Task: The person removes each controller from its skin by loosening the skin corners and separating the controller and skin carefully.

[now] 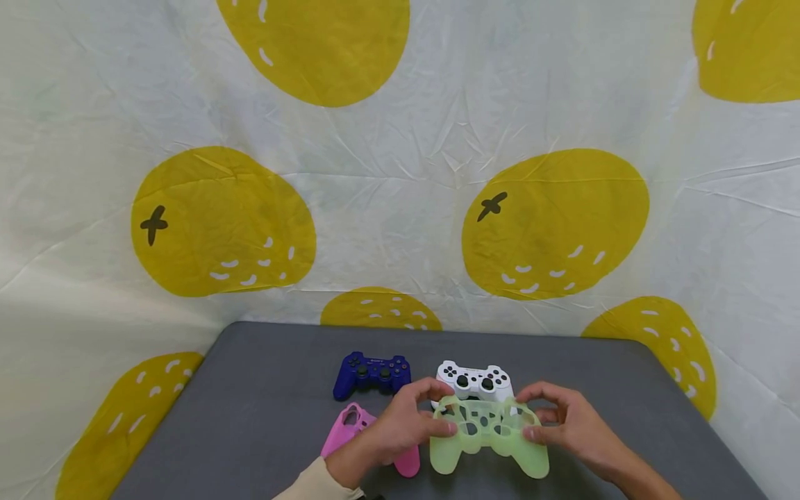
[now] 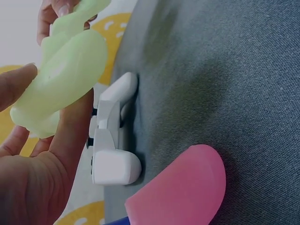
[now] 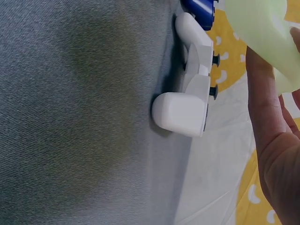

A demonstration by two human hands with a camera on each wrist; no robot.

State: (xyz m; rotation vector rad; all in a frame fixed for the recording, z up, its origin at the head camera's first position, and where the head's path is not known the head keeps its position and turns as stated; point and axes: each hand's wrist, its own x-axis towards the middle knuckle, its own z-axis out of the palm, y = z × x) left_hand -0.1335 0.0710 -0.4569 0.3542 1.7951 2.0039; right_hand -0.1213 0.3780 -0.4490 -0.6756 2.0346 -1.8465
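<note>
A pale green silicone controller cover (image 1: 528, 455) with cut-out holes is held up above the table between both hands. My left hand (image 1: 409, 425) pinches its left side, thumb on the near face and fingers behind. On the opposite side my right hand (image 1: 571, 427) grips it the same way. The wrist views show the green cover (image 2: 75, 70) raised off the cloth. Behind it a white game controller (image 1: 475, 378) lies on the table, its lower part hidden by the cover. A pink controller cover (image 1: 408, 462) lies under my left wrist, partly hidden by it.
A dark blue game controller (image 1: 371, 375) lies at the back left, beside the white one. The grey table (image 1: 250, 403) ends at a hanging white cloth (image 1: 387, 229) printed with yellow fruit shapes.
</note>
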